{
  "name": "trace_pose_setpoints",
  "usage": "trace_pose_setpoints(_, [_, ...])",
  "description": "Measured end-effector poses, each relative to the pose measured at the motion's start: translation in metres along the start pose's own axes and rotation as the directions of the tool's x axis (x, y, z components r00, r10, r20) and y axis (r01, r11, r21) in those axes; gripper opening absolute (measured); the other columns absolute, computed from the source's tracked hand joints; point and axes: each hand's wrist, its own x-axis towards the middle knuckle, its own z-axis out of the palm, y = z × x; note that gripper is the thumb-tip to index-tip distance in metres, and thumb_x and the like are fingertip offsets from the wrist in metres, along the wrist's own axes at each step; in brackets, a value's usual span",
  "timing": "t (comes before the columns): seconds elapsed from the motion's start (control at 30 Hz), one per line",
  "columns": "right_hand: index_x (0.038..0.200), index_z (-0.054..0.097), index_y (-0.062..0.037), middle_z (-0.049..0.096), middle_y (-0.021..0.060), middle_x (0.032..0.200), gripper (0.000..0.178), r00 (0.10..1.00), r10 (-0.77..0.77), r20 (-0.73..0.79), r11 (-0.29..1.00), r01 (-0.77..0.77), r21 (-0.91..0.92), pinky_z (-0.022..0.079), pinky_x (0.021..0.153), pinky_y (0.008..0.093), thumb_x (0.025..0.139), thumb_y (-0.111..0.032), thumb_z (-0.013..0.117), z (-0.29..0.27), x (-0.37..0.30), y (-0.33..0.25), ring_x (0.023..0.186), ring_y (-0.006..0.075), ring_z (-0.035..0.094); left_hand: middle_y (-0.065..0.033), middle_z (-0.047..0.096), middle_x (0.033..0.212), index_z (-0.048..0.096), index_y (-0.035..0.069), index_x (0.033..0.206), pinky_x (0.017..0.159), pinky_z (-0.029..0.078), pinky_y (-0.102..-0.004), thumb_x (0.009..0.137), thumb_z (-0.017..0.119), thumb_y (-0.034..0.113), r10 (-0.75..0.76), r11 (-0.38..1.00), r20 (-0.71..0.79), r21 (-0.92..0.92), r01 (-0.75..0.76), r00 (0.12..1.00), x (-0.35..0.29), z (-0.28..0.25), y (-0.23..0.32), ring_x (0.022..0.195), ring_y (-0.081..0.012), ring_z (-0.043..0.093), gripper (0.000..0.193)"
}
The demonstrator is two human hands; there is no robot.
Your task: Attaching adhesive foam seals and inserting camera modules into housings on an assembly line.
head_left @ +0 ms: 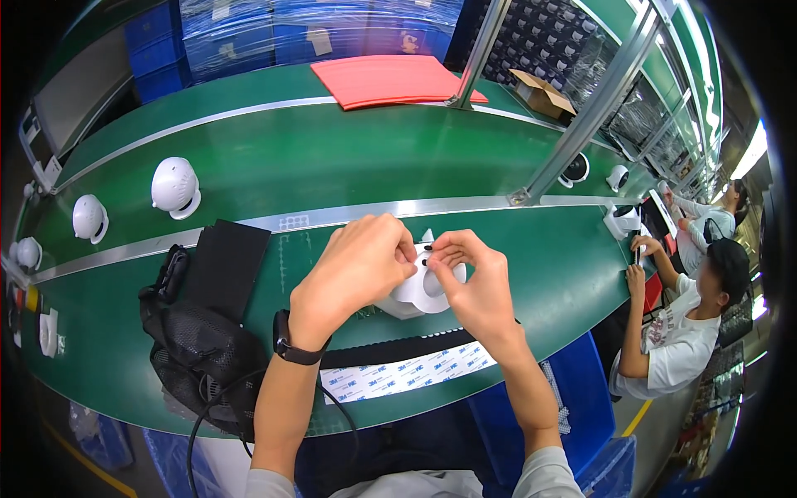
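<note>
A white rounded device (408, 295) with a pointed tip on top stands on the green bench right under my hands. My left hand (357, 261), a dark band on its wrist, comes to its upper part from the left with fingers pinched. From the right, my right hand (477, 278) pinches thumb and forefinger at the same spot. Small black spots show between the fingertips; whether they are loose pieces or part of the device I cannot make out. A white adhesive backing sheet (407, 378) with blue print lies nearer to me, beside a black strip (394, 350).
A black mesh bag (203, 357) with a cable and a black flat sheet (226, 264) lie left. White devices (175, 187) stand on the conveyor (332, 166) beyond. A metal post (581, 108) rises at right. A co-worker (681, 324) sits at the right; a blue bin (573, 390) is below.
</note>
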Motion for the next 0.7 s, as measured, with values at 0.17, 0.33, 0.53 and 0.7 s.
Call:
trace_pose_setpoints(0.17, [0.106, 0.066, 0.0049, 0.074, 0.0107, 0.086, 0.023, 0.998, -0.058, -0.024, 0.990, 0.054, -0.131, 0.057, 0.075, 0.0301, 0.087, 0.009, 0.076, 0.002, 0.000, -0.006, 0.078, 0.0179, 0.073, -0.0155, 0.075, 0.087, 0.080, -0.001, 0.093, 0.080, 0.055, -0.0425, 0.081, 0.077, 0.016, 0.015, 1.000, 0.030, 0.004, -0.016, 0.999, 0.003, -0.003, 0.004, 0.087, -0.0336, 0.073, 0.021])
trace_pose_setpoints(0.33, [0.119, 0.054, 0.0024, 0.070, 0.0086, 0.080, 0.043, 0.998, 0.057, 0.020, 0.921, -0.045, -0.386, 0.054, 0.067, 0.0306, 0.086, 0.005, 0.081, -0.004, 0.008, -0.017, 0.069, 0.0170, 0.068, -0.0151, 0.075, 0.086, 0.079, -0.001, 0.093, 0.078, 0.054, -0.0421, 0.080, 0.077, 0.015, 0.062, 0.997, -0.008, 0.036, -0.062, 0.998, 0.001, -0.002, -0.001, 0.084, -0.0337, 0.072, 0.021])
trace_pose_setpoints(0.53, [0.112, 0.059, 0.0036, 0.071, 0.0074, 0.083, 0.028, 0.984, 0.174, 0.036, 0.985, -0.173, -0.016, 0.057, 0.071, 0.0287, 0.094, -0.005, 0.079, -0.040, -0.001, 0.012, 0.076, 0.0131, 0.070, -0.0164, 0.075, 0.083, 0.079, -0.002, 0.091, 0.076, 0.055, -0.0419, 0.081, 0.080, 0.019, 0.056, 0.998, 0.020, 0.015, -0.057, 0.998, 0.000, 0.001, 0.004, 0.081, -0.0333, 0.073, 0.023])
trace_pose_setpoints(0.7, [0.100, 0.067, 0.0055, 0.072, 0.0072, 0.086, 0.016, 0.961, 0.250, 0.115, 0.960, -0.262, 0.099, 0.059, 0.076, 0.0296, 0.100, -0.009, 0.071, -0.044, -0.005, 0.012, 0.078, 0.0134, 0.069, -0.0170, 0.075, 0.081, 0.079, -0.003, 0.087, 0.074, 0.055, -0.0415, 0.085, 0.083, 0.027, -0.015, 0.999, -0.023, 0.048, 0.016, 1.000, 0.006, 0.006, 0.007, 0.079, -0.0332, 0.073, 0.030])
